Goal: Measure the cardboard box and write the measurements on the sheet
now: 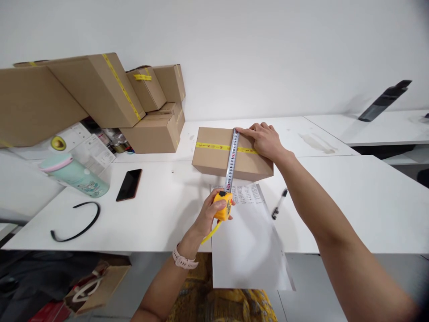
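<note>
A small cardboard box [214, 158] sealed with yellow tape lies on the white table [161, 214]. My left hand [212, 214] is closed around a yellow tape measure [224, 205] just in front of the box. Its blade [232, 162] runs up across the box top to the far edge. My right hand [264, 139] rests on the box top, its fingers pinning the blade's end at the back edge. A printed sheet of paper [248, 241] lies under the tape measure and hangs over the table's front edge.
A black pen [279, 203] lies right of the paper. A black phone [129, 184], a mint bottle [75, 175] on its side and a black curved band [77, 221] lie to the left. Stacked cardboard boxes [100, 89] fill the back left. Another white table [368, 127] stands right.
</note>
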`<state>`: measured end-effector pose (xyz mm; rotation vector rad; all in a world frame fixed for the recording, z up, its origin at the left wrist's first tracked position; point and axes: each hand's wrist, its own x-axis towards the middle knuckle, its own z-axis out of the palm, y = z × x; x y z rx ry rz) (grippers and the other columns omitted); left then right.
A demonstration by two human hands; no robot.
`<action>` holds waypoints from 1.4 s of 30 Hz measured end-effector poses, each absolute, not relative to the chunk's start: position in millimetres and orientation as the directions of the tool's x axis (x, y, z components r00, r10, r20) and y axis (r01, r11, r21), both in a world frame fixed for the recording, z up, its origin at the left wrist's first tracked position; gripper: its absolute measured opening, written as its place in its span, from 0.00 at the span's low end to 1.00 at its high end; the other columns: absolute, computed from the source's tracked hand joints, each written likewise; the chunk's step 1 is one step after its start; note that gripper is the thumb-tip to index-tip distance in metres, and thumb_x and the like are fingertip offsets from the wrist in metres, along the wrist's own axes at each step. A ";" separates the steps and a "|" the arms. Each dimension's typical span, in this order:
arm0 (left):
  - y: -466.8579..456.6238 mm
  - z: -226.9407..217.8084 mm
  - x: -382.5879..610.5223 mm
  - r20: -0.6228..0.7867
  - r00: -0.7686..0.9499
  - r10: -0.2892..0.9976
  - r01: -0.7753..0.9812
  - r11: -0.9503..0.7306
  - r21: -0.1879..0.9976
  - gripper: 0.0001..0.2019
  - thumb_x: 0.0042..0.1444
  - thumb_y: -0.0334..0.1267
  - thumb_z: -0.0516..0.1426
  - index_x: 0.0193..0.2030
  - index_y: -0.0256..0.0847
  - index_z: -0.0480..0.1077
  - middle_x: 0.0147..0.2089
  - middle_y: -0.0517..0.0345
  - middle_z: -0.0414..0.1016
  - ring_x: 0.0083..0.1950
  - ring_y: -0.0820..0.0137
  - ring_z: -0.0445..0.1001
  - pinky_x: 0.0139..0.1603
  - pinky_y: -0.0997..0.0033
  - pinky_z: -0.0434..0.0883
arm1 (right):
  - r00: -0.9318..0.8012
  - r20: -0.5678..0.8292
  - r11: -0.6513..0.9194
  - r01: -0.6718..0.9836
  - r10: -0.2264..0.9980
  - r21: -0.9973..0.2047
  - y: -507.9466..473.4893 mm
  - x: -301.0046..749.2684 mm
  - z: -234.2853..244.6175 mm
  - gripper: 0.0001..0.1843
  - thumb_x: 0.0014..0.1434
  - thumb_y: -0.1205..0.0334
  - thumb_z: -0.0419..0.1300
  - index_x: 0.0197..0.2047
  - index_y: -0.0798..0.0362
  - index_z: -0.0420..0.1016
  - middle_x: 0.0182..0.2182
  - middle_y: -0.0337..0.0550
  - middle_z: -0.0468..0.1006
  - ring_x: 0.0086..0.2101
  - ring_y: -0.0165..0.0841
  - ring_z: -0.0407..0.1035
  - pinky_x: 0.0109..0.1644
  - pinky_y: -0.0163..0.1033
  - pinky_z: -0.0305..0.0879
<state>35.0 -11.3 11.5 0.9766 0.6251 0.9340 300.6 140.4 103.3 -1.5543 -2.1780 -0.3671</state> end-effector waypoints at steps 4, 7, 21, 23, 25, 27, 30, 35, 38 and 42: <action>-10.5 8.9 34.9 -0.034 0.484 0.874 -0.374 0.242 0.895 0.22 0.54 0.48 0.65 0.52 0.44 0.67 0.46 0.53 0.75 0.45 0.64 0.75 0.38 0.66 0.78 | -0.266 0.486 0.323 0.946 0.832 -0.036 139.3 299.4 104.1 0.31 0.69 0.66 0.44 0.69 0.36 0.70 0.47 0.52 0.75 0.43 0.45 0.61 0.47 0.50 0.55; -9.5 10.5 35.2 -0.039 0.470 0.882 -0.356 0.230 0.906 0.22 0.53 0.48 0.65 0.52 0.44 0.67 0.45 0.54 0.75 0.45 0.64 0.75 0.38 0.65 0.78 | -0.261 0.484 0.317 0.948 0.835 -0.036 138.7 299.4 104.4 0.30 0.69 0.65 0.45 0.69 0.35 0.70 0.47 0.52 0.75 0.43 0.46 0.61 0.47 0.49 0.54; -58.5 -38.6 17.6 -0.004 0.564 0.826 -0.288 0.202 0.936 0.34 0.49 0.52 0.70 0.60 0.48 0.64 0.52 0.51 0.73 0.47 0.64 0.74 0.47 0.61 0.76 | -0.174 0.582 0.227 0.974 0.794 -0.019 115.5 285.5 94.7 0.32 0.69 0.37 0.46 0.58 0.51 0.74 0.47 0.54 0.78 0.48 0.49 0.62 0.53 0.54 0.56; -70.6 -48.6 13.3 -0.051 0.603 0.796 -0.248 0.247 0.937 0.37 0.48 0.53 0.71 0.61 0.47 0.63 0.52 0.49 0.72 0.43 0.65 0.74 0.44 0.64 0.75 | -0.194 0.599 0.247 0.969 0.777 -0.007 103.2 284.8 90.6 0.32 0.68 0.36 0.46 0.57 0.51 0.73 0.47 0.53 0.78 0.47 0.49 0.63 0.54 0.53 0.55; -78.2 -54.0 10.0 -0.074 0.631 0.772 -0.208 0.260 0.943 0.37 0.48 0.52 0.71 0.62 0.46 0.63 0.52 0.49 0.71 0.42 0.66 0.73 0.41 0.66 0.73 | -0.216 0.624 0.276 0.961 0.751 0.000 87.4 284.9 83.6 0.31 0.67 0.35 0.48 0.57 0.50 0.73 0.47 0.52 0.78 0.47 0.47 0.64 0.54 0.52 0.55; -81.4 -55.3 8.0 -0.066 0.640 0.765 -0.185 0.237 0.954 0.38 0.48 0.51 0.72 0.62 0.45 0.64 0.51 0.50 0.71 0.43 0.66 0.71 0.41 0.67 0.71 | -0.222 0.656 0.296 0.955 0.721 -0.001 70.2 285.5 72.0 0.31 0.66 0.34 0.50 0.58 0.49 0.72 0.48 0.51 0.78 0.47 0.47 0.65 0.54 0.52 0.55; -81.1 -54.1 7.3 -0.058 0.646 0.761 -0.156 0.207 0.966 0.39 0.47 0.52 0.72 0.63 0.44 0.63 0.50 0.51 0.70 0.45 0.65 0.70 0.43 0.67 0.70 | -0.219 0.682 0.302 0.953 0.698 -0.003 48.3 286.2 45.7 0.31 0.65 0.34 0.53 0.58 0.48 0.73 0.52 0.53 0.77 0.49 0.49 0.65 0.55 0.52 0.54; -78.5 -55.7 7.2 -0.070 0.653 0.754 -0.113 0.189 0.976 0.41 0.46 0.53 0.71 0.63 0.43 0.61 0.50 0.51 0.69 0.45 0.65 0.69 0.44 0.65 0.69 | -0.261 0.663 0.335 0.942 0.702 0.017 37.5 285.5 0.3 0.30 0.68 0.40 0.54 0.64 0.50 0.71 0.56 0.56 0.75 0.55 0.51 0.63 0.56 0.53 0.54; -77.9 -55.9 6.2 -0.090 0.654 0.751 -0.080 0.187 0.979 0.41 0.47 0.54 0.71 0.63 0.44 0.61 0.48 0.52 0.69 0.44 0.65 0.69 0.44 0.65 0.69 | -0.243 0.676 0.342 0.940 0.696 -0.015 46.7 284.4 -9.2 0.29 0.68 0.43 0.56 0.65 0.50 0.71 0.59 0.57 0.74 0.57 0.52 0.63 0.58 0.54 0.54; -77.4 -54.1 5.7 -0.092 0.649 0.755 -0.069 0.179 0.981 0.40 0.48 0.54 0.70 0.63 0.43 0.62 0.47 0.53 0.69 0.42 0.66 0.68 0.42 0.66 0.68 | -0.163 0.637 0.382 0.897 0.753 -0.223 57.1 283.8 4.6 0.25 0.69 0.44 0.55 0.62 0.48 0.75 0.58 0.54 0.77 0.56 0.50 0.66 0.59 0.57 0.57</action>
